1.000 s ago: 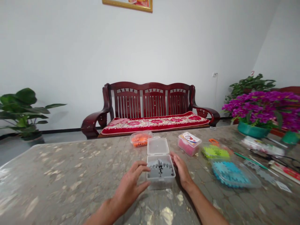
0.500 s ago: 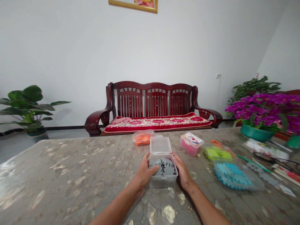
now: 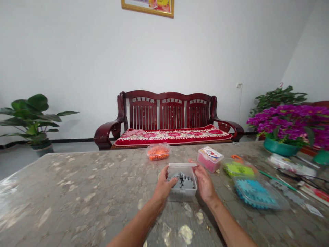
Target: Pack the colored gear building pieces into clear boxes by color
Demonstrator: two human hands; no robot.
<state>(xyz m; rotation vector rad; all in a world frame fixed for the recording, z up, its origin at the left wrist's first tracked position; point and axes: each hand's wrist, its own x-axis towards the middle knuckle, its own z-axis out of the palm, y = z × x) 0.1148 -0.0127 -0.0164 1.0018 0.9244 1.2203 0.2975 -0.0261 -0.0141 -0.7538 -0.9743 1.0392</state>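
A clear plastic box (image 3: 182, 196) with grey toothed pieces (image 3: 185, 181) in it stands on the table before me. Its hinged lid (image 3: 182, 165) is tilted up at the far rim and seen nearly edge-on. My left hand (image 3: 165, 184) grips the box's left side, with the thumb reaching over the rim onto the grey pieces. At the far right corner, my right hand (image 3: 205, 181) is closed around the box and its lid; some of those fingers are hidden behind the lid.
Behind the box sits an orange-filled box (image 3: 158, 152), with a pink box (image 3: 210, 159) to its right. Lime pieces (image 3: 239, 168), a tub of blue pieces (image 3: 254, 193), a green pencil (image 3: 276, 180) and a purple-flowered pot (image 3: 282, 146) occupy the table's right side.
The lid, leaning back open before, has swung up toward me. My right hand has moved up to the lid's corner. The box has shifted slightly right and away.
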